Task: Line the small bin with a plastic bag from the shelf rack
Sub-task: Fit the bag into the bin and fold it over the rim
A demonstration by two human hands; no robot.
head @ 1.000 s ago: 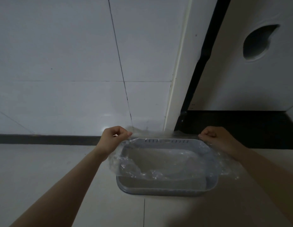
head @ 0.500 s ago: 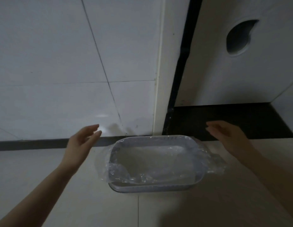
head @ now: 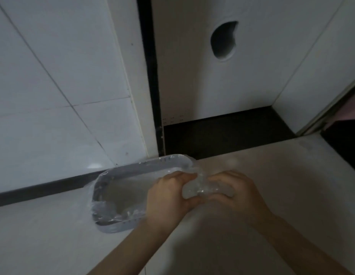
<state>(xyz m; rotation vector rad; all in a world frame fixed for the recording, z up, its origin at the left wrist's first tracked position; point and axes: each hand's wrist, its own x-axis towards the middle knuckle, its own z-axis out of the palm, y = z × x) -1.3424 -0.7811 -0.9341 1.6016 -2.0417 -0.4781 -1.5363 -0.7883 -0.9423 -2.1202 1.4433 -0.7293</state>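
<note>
You are in a dim tiled room of a home, likely a bathroom or utility corner. Large pale wall tiles meet a dark skirting above a glossy tiled floor. A white panel with a finger-hole stands over a black threshold.

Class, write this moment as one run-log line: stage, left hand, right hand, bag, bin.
stage: securing liner | left hand: gripping bag slack | right hand: gripping same bunch | plastic bag: draped over rim, gathered at right end | small bin: on floor by wall
</note>
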